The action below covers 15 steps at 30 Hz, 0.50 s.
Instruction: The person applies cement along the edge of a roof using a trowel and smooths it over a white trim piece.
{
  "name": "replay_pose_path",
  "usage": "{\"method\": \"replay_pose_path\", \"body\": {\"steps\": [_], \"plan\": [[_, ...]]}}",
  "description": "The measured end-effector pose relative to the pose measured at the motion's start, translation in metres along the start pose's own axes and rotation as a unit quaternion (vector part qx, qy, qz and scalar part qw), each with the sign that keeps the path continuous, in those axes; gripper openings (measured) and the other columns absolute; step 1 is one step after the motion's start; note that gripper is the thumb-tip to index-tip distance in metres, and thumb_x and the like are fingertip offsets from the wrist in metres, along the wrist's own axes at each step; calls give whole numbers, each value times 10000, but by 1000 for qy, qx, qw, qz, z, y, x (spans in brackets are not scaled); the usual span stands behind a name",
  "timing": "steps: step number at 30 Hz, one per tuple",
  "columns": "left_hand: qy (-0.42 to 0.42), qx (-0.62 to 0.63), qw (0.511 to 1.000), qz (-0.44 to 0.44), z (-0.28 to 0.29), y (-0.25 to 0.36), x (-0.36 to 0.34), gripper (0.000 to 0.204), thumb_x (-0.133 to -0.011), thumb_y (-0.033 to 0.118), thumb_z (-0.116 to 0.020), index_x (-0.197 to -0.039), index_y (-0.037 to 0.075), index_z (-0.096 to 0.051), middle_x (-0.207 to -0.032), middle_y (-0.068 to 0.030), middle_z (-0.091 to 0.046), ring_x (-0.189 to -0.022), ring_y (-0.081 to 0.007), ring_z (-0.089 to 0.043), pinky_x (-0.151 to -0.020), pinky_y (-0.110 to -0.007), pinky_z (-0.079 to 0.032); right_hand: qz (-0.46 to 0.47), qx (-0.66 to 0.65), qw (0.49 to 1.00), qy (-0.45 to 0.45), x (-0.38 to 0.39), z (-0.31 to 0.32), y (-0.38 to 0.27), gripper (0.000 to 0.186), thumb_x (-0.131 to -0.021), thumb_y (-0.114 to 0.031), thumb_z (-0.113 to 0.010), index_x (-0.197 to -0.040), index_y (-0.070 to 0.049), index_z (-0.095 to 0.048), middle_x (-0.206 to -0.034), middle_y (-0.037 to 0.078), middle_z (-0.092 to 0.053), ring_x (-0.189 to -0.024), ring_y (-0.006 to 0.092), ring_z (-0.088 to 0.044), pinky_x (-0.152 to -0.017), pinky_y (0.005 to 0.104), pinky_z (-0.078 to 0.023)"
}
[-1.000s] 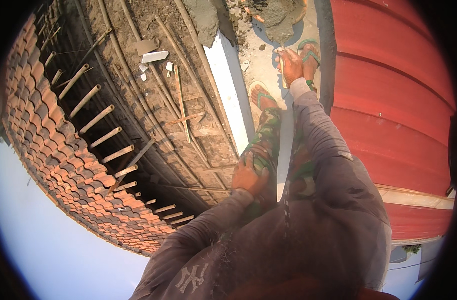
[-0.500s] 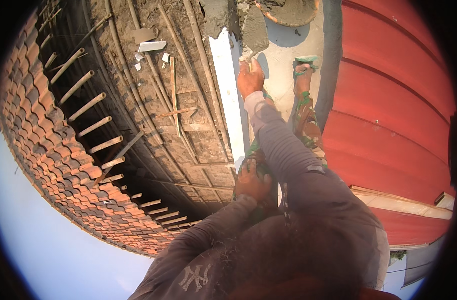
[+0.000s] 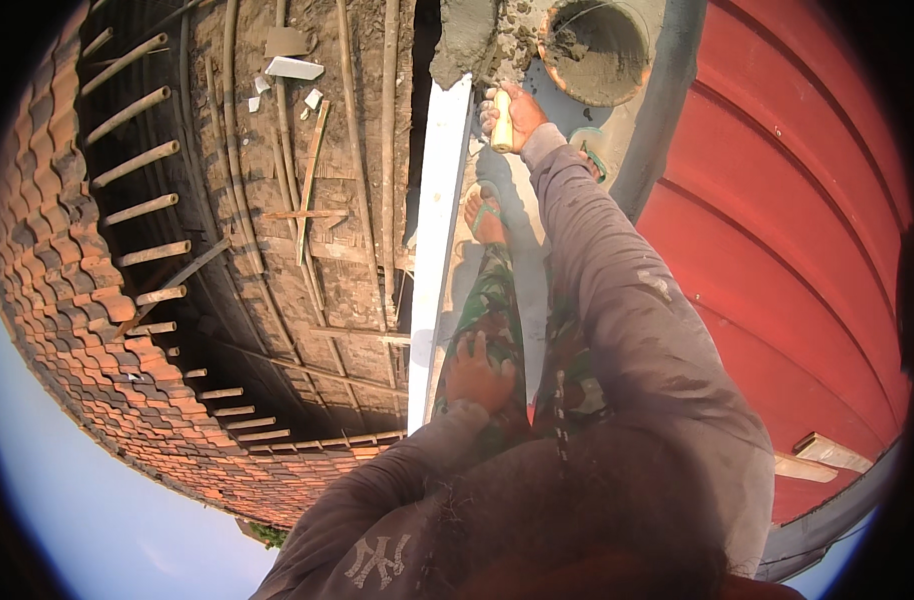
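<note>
My right hand (image 3: 522, 112) is closed around the pale yellow handle (image 3: 502, 128) of a trowel. Its blade is hardly distinguishable from the grey mortar beyond my fingers. Just left of that hand, a layer of wet mortar (image 3: 465, 45) covers the far end of a long white ledge (image 3: 441, 190). My left hand (image 3: 480, 380) lies on my camouflage-trousered leg with its fingers spread, holding nothing. A round bucket (image 3: 641, 75) with wet mortar inside stands to the right of my right hand.
Left of the ledge, the ground drops to a lower surface with bamboo poles (image 3: 392, 150) and white fragments (image 3: 295, 68). A tiled roof (image 3: 52, 260) curves along the far left. Red metal roofing (image 3: 777, 200) fills the right. My sandalled foot (image 3: 487, 218) is beside the ledge.
My right hand moved slightly away from me, and the mortar-covered trowel blade seen earlier is hardly visible. The view shifted, bringing more of the bucket in. My left hand stays on my leg.
</note>
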<state>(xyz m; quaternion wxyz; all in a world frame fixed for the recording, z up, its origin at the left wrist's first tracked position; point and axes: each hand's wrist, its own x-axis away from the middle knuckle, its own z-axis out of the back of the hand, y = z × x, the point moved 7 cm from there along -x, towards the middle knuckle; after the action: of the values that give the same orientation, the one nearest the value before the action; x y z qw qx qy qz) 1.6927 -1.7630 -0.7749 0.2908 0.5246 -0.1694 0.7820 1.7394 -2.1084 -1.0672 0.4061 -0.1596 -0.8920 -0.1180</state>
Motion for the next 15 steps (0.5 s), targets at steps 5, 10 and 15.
{"method": "replay_pose_path", "body": {"steps": [5,10,15], "plan": [[22,4,1000,7,-10,7,-4,799,-872,472,-656,-1523,52,-463,-1516,-288,-457,-1340,-479,-495,-1114,-530,-436,96,210,971,54,-2,-48,-84,379,-1099,-414,-447,-1069,-51,-551,-781,75,-551,-595,194,-542,-544,378,-521],[20,21,999,14,-9,9,-1,805,-868,477,-658,-1523,55,-458,-1527,-292,-444,-1339,-479,-494,-1106,-540,-440,84,301,928,203,19,-38,-54,364,-1068,-423,-503,-1068,-68,-586,-785,48,-544,-621,169,-556,-525,355,-537],[18,16,1000,8,-16,6,-1,824,-873,478,-661,-1542,57,-430,-1538,-295,-428,-1359,-482,-477,-1110,-536,-441,-45,240,951,190,41,32,47,355,-1070,-430,-484,-999,-95,-579,-762,53,-542,-590,196,-554,-507,381,-516]]}}
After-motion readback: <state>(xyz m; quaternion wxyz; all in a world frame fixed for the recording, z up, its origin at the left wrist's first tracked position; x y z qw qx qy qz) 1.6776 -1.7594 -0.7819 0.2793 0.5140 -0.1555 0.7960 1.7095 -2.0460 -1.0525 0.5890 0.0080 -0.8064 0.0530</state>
